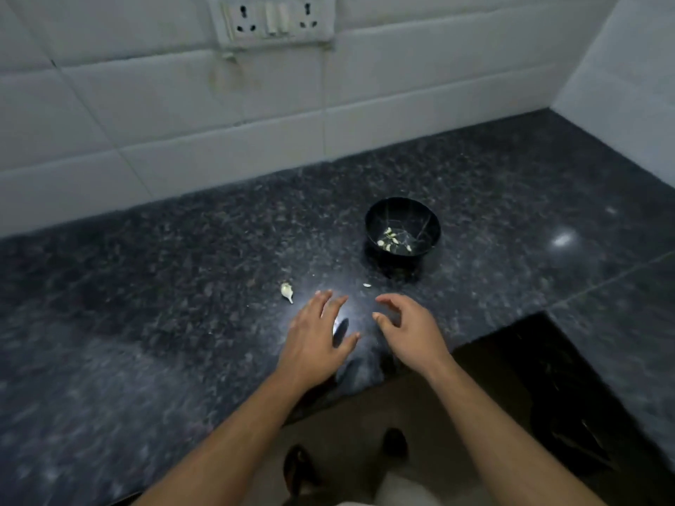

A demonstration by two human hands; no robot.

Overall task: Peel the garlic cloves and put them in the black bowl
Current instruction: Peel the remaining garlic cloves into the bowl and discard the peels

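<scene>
Your two hands hover low over the near part of the desk (146, 286), and both hold nothing. Your left hand (316, 337) is spread, fingers straight and splayed, palm down. Your right hand (405, 328) is loosely open, fingers gently curved, thumb apart from them.

Just beyond your left fingertips lies one garlic clove (287, 291), apparently unpeeled, pale and teardrop-shaped with a thin tail pointing toward you. It looks papery and light, so judge it liable to skid on the polished stone. Recommended handling: pinch it at the broad body with your left hand, steady it, and use your right thumbnail to split the skin at the tail end, then strip the skin away in one pull rather than crushing the clove.

A small pale scrap (366, 285), either skin or a fragment, rests beyond your right hand; which it is cannot be told.

Farther back and to the right stands the black bowl (376, 213), round, glossy and deep-walled, well apart from the clove. Several pale pieces (392, 239) lie on its floor.

The desk is dark speckled granite with a strong glare patch between your hands. Behind it rises a white tiled wall (146, 122) carrying a socket plate (272, 18).
</scene>
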